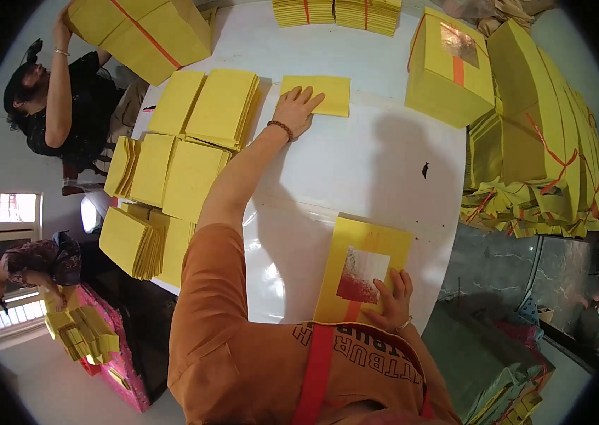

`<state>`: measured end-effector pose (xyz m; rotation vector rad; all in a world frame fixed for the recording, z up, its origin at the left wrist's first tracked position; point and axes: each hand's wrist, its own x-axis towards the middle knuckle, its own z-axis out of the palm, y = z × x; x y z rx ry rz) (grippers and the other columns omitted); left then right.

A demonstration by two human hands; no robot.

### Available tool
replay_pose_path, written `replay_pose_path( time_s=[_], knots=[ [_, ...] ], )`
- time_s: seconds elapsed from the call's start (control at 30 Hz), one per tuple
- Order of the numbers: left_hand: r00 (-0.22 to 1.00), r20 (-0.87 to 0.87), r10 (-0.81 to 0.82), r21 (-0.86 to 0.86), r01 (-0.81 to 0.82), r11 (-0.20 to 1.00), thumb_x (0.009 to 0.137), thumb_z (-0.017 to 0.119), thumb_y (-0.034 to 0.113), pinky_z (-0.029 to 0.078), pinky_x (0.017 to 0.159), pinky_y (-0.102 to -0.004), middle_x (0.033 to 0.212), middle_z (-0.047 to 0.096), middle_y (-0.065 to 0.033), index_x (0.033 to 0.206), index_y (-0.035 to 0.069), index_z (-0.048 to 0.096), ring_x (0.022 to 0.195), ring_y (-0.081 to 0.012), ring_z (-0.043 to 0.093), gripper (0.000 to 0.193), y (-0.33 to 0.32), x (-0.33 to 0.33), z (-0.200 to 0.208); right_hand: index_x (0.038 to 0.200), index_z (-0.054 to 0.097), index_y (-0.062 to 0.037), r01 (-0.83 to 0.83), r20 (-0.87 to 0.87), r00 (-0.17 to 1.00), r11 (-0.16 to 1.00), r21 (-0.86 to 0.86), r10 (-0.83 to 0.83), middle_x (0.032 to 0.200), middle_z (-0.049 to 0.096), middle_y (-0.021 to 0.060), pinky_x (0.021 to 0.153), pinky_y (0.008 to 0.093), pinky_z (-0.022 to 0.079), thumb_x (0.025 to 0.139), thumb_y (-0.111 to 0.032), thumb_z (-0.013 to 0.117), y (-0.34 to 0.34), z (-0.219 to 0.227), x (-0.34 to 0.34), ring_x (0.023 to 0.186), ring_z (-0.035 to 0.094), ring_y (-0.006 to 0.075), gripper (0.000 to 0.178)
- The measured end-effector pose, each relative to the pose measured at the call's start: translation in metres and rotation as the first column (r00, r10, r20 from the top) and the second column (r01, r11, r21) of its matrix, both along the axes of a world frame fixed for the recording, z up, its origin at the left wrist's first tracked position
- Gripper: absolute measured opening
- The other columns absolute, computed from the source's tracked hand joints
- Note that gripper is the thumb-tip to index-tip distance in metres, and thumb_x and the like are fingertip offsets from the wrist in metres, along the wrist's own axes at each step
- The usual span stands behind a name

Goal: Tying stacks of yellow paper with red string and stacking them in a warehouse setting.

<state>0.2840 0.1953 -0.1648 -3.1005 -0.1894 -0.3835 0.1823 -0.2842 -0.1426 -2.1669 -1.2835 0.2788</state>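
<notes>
My left hand (298, 112) is stretched far across the white table, lying flat with spread fingers on a small yellow folded paper (333, 95). A beaded bracelet circles that wrist. Close to my body, my right hand (393, 303) rests with its fingers apart on the right side of a larger yellow paper piece (329, 273). That piece carries a shiny silver and red square with an orange strip below it. Left of my left arm are several stacks of yellow folded papers (221, 106).
A tied yellow bundle (448, 78) with a shiny patch stands at the right edge. Beyond it rises a large pile of yellow bundles (547, 134). More yellow bundles (338, 13) lie at the far edge. One person (66, 106) handles a big yellow bundle; another (37, 265) is lower left.
</notes>
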Motion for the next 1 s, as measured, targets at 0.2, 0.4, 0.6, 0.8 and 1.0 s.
replay_pose_path(
  time_s=[0.2, 0.4, 0.6, 0.8, 1.0],
  knots=[
    [0.997, -0.079, 0.026, -0.077, -0.032, 0.997, 0.086, 0.042, 0.042, 0.019, 0.102, -0.0457, 0.137, 0.028, -0.0130, 0.133, 0.019, 0.033, 0.126, -0.0325, 0.024, 0.053, 0.002, -0.003, -0.001, 0.116, 0.054, -0.0120, -0.013, 0.010, 1.000, 1.000, 0.012, 0.013, 0.133, 0.030, 0.0186, 0.100, 0.0505, 0.018, 0.068, -0.050, 0.064, 0.001, -0.004, 0.002, 0.123, 0.023, 0.0377, 0.062],
    [0.985, -0.157, 0.071, -0.094, -0.087, 0.992, 0.086, 0.034, 0.054, 0.014, 0.104, -0.0454, 0.141, 0.023, -0.0131, 0.135, 0.017, 0.030, 0.129, -0.0319, 0.018, 0.061, 0.002, 0.002, -0.005, 0.117, 0.053, -0.0118, -0.014, 0.003, 1.000, 1.000, 0.017, 0.014, 0.134, 0.029, 0.0187, 0.101, 0.0499, 0.017, 0.068, -0.051, 0.064, 0.001, -0.006, 0.004, 0.124, 0.022, 0.0370, 0.064],
    [0.955, -0.279, 0.099, -0.039, -0.114, 0.993, 0.085, 0.035, 0.053, 0.016, 0.104, -0.0450, 0.140, 0.024, -0.0119, 0.134, 0.018, 0.030, 0.128, -0.0310, 0.020, 0.060, -0.007, 0.002, 0.019, 0.117, 0.054, -0.0135, -0.006, 0.015, 1.000, 1.000, -0.009, 0.006, 0.135, 0.028, 0.0178, 0.102, 0.0485, 0.017, 0.068, -0.051, 0.064, -0.003, -0.004, -0.001, 0.125, 0.021, 0.0375, 0.063],
    [0.979, -0.103, 0.178, -0.075, -0.186, 0.980, 0.085, 0.041, 0.045, 0.024, 0.099, -0.0476, 0.136, 0.031, -0.0124, 0.126, 0.015, 0.041, 0.123, -0.0314, 0.030, 0.051, -0.031, -0.011, 0.031, 0.120, 0.051, -0.0135, -0.025, 0.071, 0.997, 1.000, 0.009, 0.024, 0.136, 0.027, 0.0181, 0.101, 0.0499, 0.020, 0.066, -0.048, 0.065, -0.006, -0.012, -0.005, 0.125, 0.020, 0.0404, 0.065],
    [0.935, 0.294, -0.196, -0.446, 0.316, 0.838, 0.083, 0.052, 0.021, 0.042, 0.085, -0.0356, 0.109, 0.057, -0.0160, 0.104, 0.008, 0.059, 0.099, -0.0338, 0.052, 0.025, -0.145, -0.090, 0.069, 0.120, 0.052, -0.0211, 0.013, 0.071, 0.997, 0.998, 0.059, -0.017, 0.135, 0.031, 0.0139, 0.102, 0.0469, 0.020, 0.067, -0.046, 0.066, -0.004, -0.009, 0.000, 0.125, 0.024, 0.0367, 0.060]
  ],
)
